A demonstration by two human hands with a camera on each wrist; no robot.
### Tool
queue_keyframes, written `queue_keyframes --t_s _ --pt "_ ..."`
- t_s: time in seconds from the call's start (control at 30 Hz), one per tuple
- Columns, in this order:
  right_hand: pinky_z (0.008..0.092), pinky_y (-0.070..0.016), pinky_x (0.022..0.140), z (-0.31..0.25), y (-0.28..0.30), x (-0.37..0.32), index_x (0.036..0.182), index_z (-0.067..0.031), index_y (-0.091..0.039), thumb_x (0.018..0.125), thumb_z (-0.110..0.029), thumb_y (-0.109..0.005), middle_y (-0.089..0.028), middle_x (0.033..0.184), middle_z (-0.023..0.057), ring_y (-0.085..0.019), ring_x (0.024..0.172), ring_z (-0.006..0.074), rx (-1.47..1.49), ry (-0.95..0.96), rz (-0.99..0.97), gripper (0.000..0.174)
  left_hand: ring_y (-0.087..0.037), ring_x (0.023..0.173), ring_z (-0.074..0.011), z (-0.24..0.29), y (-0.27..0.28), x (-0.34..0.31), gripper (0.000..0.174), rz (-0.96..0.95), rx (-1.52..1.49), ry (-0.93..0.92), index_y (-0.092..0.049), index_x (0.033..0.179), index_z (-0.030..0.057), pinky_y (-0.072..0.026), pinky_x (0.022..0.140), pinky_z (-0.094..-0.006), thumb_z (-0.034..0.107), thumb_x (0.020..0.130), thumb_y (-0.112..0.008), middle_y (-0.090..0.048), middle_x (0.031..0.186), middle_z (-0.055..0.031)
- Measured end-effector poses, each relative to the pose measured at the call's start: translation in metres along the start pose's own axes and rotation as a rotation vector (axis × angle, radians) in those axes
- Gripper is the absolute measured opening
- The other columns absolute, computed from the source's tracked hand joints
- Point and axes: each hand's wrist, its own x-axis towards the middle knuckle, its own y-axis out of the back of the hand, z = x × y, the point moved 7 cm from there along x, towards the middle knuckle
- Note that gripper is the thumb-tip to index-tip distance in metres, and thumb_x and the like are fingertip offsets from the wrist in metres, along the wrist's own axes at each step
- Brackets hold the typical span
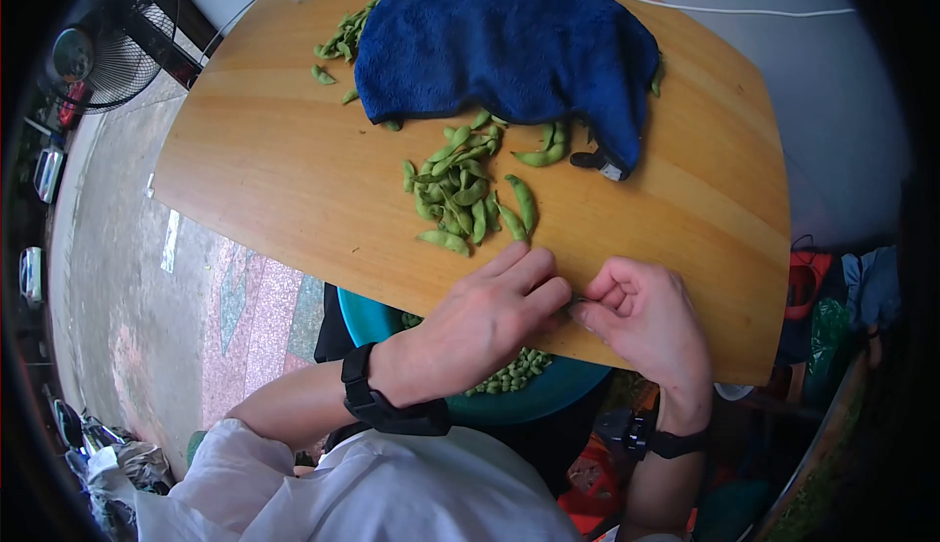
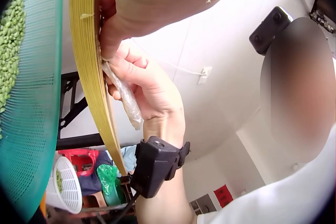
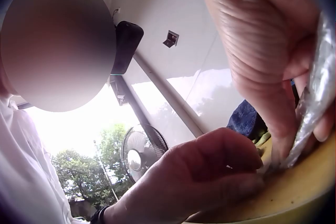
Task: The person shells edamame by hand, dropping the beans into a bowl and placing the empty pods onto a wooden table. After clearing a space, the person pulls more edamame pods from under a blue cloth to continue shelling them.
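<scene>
Both hands meet over the front edge of the wooden table (image 1: 294,165). My right hand (image 1: 646,322) grips a narrow, crumpled strip of clear plastic (image 2: 126,95), which runs along its palm in the left wrist view. The plastic's far end comes out between the right thumb and fingers in the right wrist view. There the left hand (image 3: 202,174) pinches close at that end with thumb and fingertips. What the plastic wraps, I cannot tell. A pile of green edamame pods (image 1: 455,189) lies just beyond the left hand.
A blue towel (image 1: 509,43) covers part of the table, with more pods (image 1: 348,33) beside it. Below the table edge, a teal basin (image 1: 362,317) holds shelled beans (image 1: 514,374). A white cable (image 1: 685,5) crosses the back; a fan (image 1: 108,52) stands left.
</scene>
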Motion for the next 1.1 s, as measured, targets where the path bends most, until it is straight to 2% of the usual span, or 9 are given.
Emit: queue_keyframes --t_s 0.17,0.3,0.43,0.57,0.63,0.73,0.83,1.07,1.1 --pt "0.0328 -0.0483 0.057 -0.003 0.0 -0.001 0.087 0.0005 -0.069 0.084 -0.007 -0.08 -0.069 0.067 0.009 -0.061 0.057 0.0129 -0.033 -0.003 0.003 0.014 -0.058 0.092 -0.0332 -0.006 0.0 0.002 0.03 -0.037 -0.103 -0.065 -0.062 0.101 0.0044 -0.0505 0.078 -0.041 0.003 0.078 -0.081 -0.056 0.1 -0.0127" --pt "0.0352 -0.0494 0.059 -0.004 -0.001 -0.003 0.088 -0.0003 -0.069 0.084 -0.008 -0.08 -0.07 0.069 0.0113 -0.064 0.058 0.0179 -0.044 0.016 0.023 0.015 -0.06 0.092 -0.0337 -0.005 0.008 -0.002 0.029 -0.009 -0.194 -0.069 -0.062 0.1 0.0041 -0.0513 0.078 -0.0419 0.004 0.079 -0.082 -0.057 0.1 -0.0129" --pt "0.0377 -0.0508 0.061 -0.005 -0.003 -0.008 0.092 -0.0018 -0.068 0.087 -0.012 -0.079 -0.072 0.074 0.0139 -0.067 0.06 0.0247 -0.078 0.044 0.054 0.016 -0.061 0.09 -0.0331 -0.002 0.008 -0.003 0.029 0.015 -0.074 0.012 -0.062 0.097 0.0043 -0.052 0.075 -0.0421 0.006 0.077 -0.084 -0.057 0.099 -0.012" --pt "0.0377 -0.0521 0.063 -0.012 -0.003 -0.014 0.094 -0.0023 -0.068 0.088 -0.014 -0.078 -0.073 0.075 0.0141 -0.068 0.062 0.0256 -0.108 0.059 0.093 0.017 -0.062 0.088 -0.0319 0.003 0.011 -0.009 0.029 0.044 0.071 0.063 -0.062 0.097 0.0046 -0.0526 0.073 -0.0414 0.007 0.076 -0.083 -0.057 0.093 -0.0105" --pt "0.0383 -0.054 0.066 -0.01 -0.004 -0.017 0.098 -0.0022 -0.069 0.086 -0.016 -0.078 -0.073 0.079 0.0162 -0.071 0.068 0.0283 -0.063 0.008 0.082 0.02 -0.062 0.087 -0.0315 0.006 0.008 -0.012 0.028 0.048 0.111 0.072 -0.062 0.097 0.0042 -0.053 0.073 -0.0411 0.007 0.076 -0.082 -0.057 0.092 -0.0104" --pt "0.0392 -0.0554 0.07 -0.014 -0.003 -0.02 0.099 -0.0015 -0.071 0.084 -0.017 -0.078 -0.073 0.083 0.0184 -0.073 0.074 0.0318 -0.04 0.05 0.127 0.023 -0.063 0.087 -0.0307 0.008 0.005 -0.015 0.027 0.047 0.168 0.093 -0.062 0.097 0.0035 -0.0538 0.073 -0.0404 0.006 0.077 -0.08 -0.057 0.091 -0.0103" --pt "0.04 -0.0558 0.072 -0.017 -0.017 -0.015 0.098 -0.0005 -0.072 0.083 -0.017 -0.077 -0.073 0.085 0.0201 -0.072 0.077 0.0344 -0.036 0.032 0.088 0.023 -0.063 0.086 -0.0304 0.009 0.004 -0.016 0.025 0.046 0.178 0.092 -0.062 0.096 0.0031 -0.0541 0.072 -0.04 0.006 0.078 -0.079 -0.058 0.091 -0.0105" --pt "0.0392 -0.0555 0.072 -0.012 -0.01 -0.023 0.093 0.0011 -0.072 0.083 -0.015 -0.075 -0.071 0.083 0.0198 -0.071 0.075 0.0342 -0.068 0.094 0.165 0.019 -0.065 0.085 -0.0297 0.022 0.007 -0.036 0.025 0.07 0.078 0.03 -0.063 0.101 0.0015 -0.0558 0.07 -0.0395 0.005 0.081 -0.077 -0.061 0.094 -0.0104" --pt "0.0377 -0.0553 0.072 -0.005 -0.002 -0.031 0.092 0.0012 -0.072 0.083 -0.013 -0.075 -0.072 0.082 0.0186 -0.072 0.074 0.0318 -0.061 0.058 0.162 0.017 -0.065 0.085 -0.0297 0.025 0.01 -0.036 0.025 0.07 0.078 0.029 -0.063 0.101 0.0015 -0.0558 0.07 -0.0395 0.005 0.081 -0.077 -0.061 0.094 -0.0104"
